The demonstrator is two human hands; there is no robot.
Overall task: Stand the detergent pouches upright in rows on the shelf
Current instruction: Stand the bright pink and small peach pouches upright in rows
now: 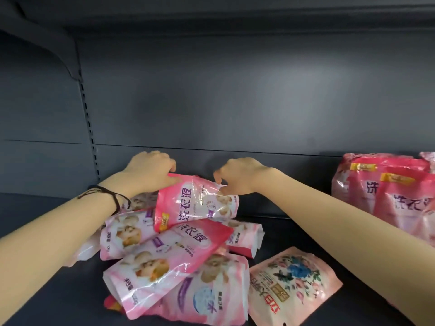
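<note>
1. The left hand (150, 171) reached in over the heap, a dark cord bracelet (110, 198) on its wrist. Its grip was clenched on the left end of the top pouch (196, 203).
2. The top pouch lay on its side across the heap of pouches (169, 255), toward the back of the shelf (58, 285) and near the back panel (235, 102). It was not yet upright.
3. The heap lay loose and overlapping at the shelf's centre, none of it standing.
4. The right hand (237, 177) pinched the pouch's right upper edge, fingers curled.
5. A floral pouch (294, 283) lay flat just beside the heap, toward the front edge.
6. Standing pouches (386, 203) occupied the far right, leaning against one another.
7. Risks, as judged: the glossy film could slip from a pinch hold; the soft, liquid-filled body could sag and topple once stood; lifting the top pouch could shift the heap and push lower pouches toward the front edge.
</note>
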